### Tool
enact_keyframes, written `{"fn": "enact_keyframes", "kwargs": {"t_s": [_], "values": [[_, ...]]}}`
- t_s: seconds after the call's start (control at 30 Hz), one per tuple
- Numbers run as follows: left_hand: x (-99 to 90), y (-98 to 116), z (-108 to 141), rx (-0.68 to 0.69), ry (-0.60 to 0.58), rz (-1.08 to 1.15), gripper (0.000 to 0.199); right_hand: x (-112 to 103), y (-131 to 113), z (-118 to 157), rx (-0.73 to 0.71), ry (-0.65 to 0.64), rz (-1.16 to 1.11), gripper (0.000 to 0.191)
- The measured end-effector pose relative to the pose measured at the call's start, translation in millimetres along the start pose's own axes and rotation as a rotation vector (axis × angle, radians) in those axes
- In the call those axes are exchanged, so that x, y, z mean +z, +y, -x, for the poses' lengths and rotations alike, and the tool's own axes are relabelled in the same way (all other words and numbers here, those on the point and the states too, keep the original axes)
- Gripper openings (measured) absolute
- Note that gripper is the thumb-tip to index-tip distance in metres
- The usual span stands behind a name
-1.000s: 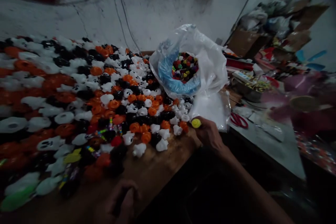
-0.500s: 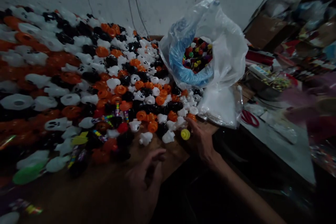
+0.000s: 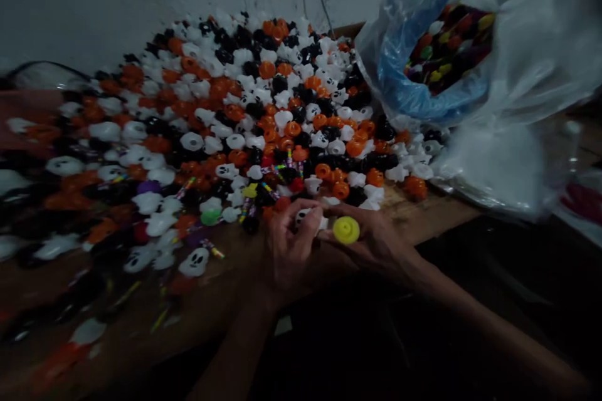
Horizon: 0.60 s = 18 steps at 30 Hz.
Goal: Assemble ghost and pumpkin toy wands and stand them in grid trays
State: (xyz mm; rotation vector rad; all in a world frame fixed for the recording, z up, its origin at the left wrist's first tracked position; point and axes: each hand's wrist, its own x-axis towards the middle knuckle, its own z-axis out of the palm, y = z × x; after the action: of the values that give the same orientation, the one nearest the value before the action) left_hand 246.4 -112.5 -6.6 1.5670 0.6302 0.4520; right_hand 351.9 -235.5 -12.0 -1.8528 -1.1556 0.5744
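My left hand (image 3: 290, 244) is closed round a small white plastic ghost head (image 3: 302, 219) with black eyes, its thumb lying across it. Close beside it, my right hand (image 3: 376, 238) is closed with a yellow round plastic piece (image 3: 347, 230) held at its fingers. The two pieces are side by side, the ghost's narrow end towards the yellow one; whether they touch I cannot make out. Both hands are above the table's front edge. Behind them spreads a big heap of white ghost heads, orange pumpkin pieces (image 3: 340, 190) and black pieces.
To the right stands a clear plastic bag (image 3: 527, 88) with a blue inner lining (image 3: 395, 69), holding mixed coloured pieces. Candy-striped tubes (image 3: 214, 249) and a green piece (image 3: 210, 217) lie at the heap's front. The brown table (image 3: 437, 216) ends in a dark gap.
My right hand has picked up the yellow piece from the table and come left. My left hand, open before, now grips a ghost head. The view has turned left.
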Motion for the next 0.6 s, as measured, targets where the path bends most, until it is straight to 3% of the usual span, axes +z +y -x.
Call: {"fn": "enact_keyframes", "kwargs": {"t_s": [0.1,0.2,0.33,0.47,0.6], "values": [[-21.2,-13,12,-0.162,0.095,0.231,0.04,16,-3,-1,-0.084,0.0,0.14,0.044],[-33.5,-23,20,-0.252,0.111,0.371,0.046,28,-5,1,-0.192,-0.047,0.119,0.032],[-34.7,-25,24,-0.219,0.114,0.437,0.042,38,-9,0,-0.229,-0.161,0.27,0.017],[-32.4,-23,23,-0.164,0.09,0.377,0.037,42,2,-5,-0.2,-0.146,0.515,0.025],[-30.2,-24,20,-0.174,0.158,0.292,0.037,43,14,-7,-0.224,-0.13,0.523,0.031]]}}
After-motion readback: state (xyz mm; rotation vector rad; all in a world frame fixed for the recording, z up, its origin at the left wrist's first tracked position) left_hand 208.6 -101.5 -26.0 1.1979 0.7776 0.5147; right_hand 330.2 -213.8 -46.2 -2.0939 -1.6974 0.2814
